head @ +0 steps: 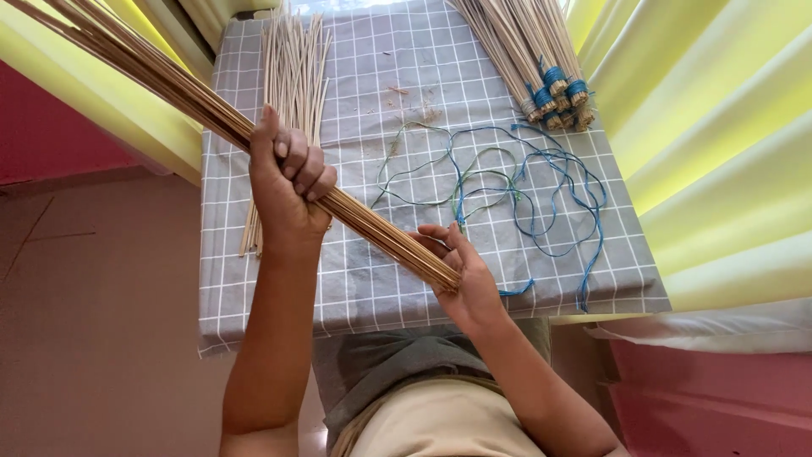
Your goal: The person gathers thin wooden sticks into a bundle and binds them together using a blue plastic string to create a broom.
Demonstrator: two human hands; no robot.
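Broom-stick bundle [254, 135] hangs slanted above the tabletop's [406, 288] front edge, left hand [286, 182] fingers clenched round its middle, right hand [461, 271] cupping the butt ends, seemingly levelling them, blue cords [541, 199] nearby for binding.

In front of me stands a table under a grey checked cloth [254, 313], yellow curtains [719, 127] on both sides, daylight far off, pinkish floor [101, 322] left.
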